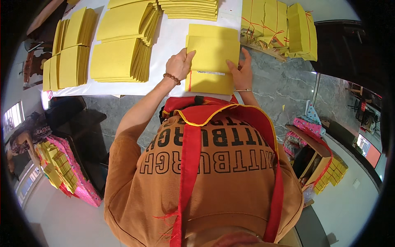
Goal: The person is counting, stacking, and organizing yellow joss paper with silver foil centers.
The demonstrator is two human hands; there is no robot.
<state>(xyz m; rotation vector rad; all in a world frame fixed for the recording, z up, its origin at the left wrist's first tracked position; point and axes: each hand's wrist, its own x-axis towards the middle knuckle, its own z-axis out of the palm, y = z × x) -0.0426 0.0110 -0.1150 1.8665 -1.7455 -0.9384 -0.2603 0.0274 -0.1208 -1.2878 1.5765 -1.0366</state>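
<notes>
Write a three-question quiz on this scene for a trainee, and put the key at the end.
1. True or false: the left hand and the right hand both touch the yellow paper between them.

2. Multiple choice: what colour is the top of the table?
A) black
B) white
C) green

3. Short answer: which hand has the beaded bracelet at its wrist?

Key: 1. True. 2. B, white. 3. The left hand.
</notes>
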